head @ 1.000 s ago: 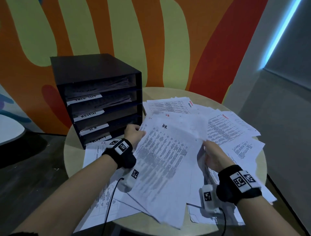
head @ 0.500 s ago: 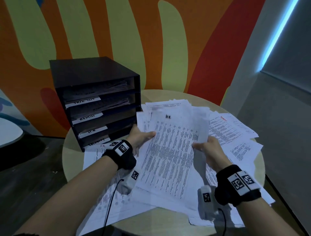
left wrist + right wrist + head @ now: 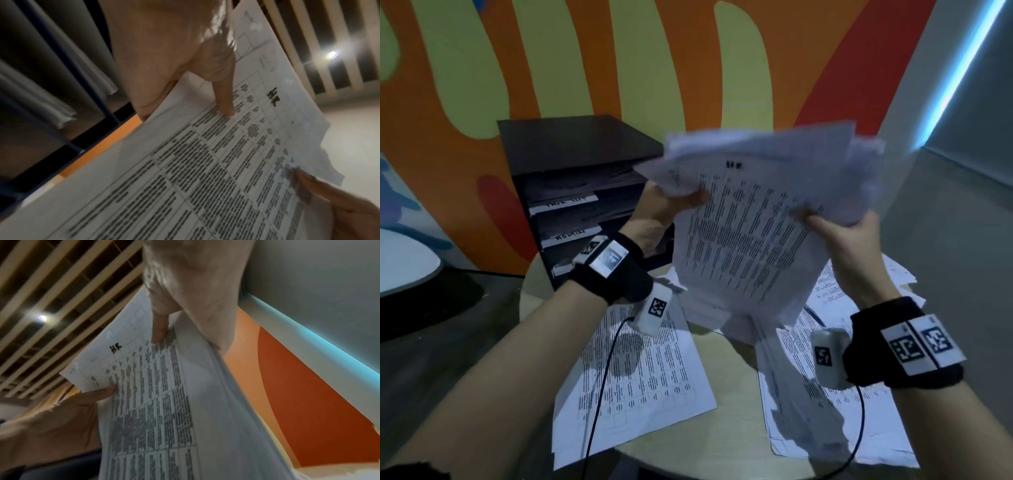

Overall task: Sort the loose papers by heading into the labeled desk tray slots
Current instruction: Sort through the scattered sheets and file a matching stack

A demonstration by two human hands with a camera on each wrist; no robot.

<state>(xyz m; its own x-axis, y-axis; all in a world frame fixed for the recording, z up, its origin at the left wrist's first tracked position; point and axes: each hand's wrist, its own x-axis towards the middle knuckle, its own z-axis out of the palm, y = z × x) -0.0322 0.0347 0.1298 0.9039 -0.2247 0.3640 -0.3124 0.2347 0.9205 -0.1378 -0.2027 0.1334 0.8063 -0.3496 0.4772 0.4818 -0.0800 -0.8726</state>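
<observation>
At the far left, a black desk tray (image 3: 571,161) was seen standing on the round tabletop (image 3: 729,373), against the painted wall (image 3: 619,61). Its stacked slots were open to the front, with white label strips (image 3: 565,205) fixed to the slot edges; the lettering could not be read. Papers were noted already lying in the upper slots (image 3: 61,100).

Just right of the tray, the left hand (image 3: 657,212) was raised above the tabletop. Its grip was closed on the left edge of a stack of papers (image 3: 750,233), with the thumb (image 3: 224,97) pressed on the printed face and the remaining fingers hidden behind the sheets.

The stack was held in the air between both hands, tilted up toward the head camera, clear of the tabletop and outside every slot. The top sheet was seen to carry a printed table and a handwritten heading reading "HR" (image 3: 273,97).

The right hand (image 3: 856,253) was found gripping the right edge of the same stack, thumb (image 3: 160,327) on the front, fingers behind.

Below the hands, loose sheets (image 3: 633,383) were observed spread over the tabletop at left, and further sheets (image 3: 822,411) at right. A lit strip (image 3: 959,68) was noted at the upper right.
</observation>
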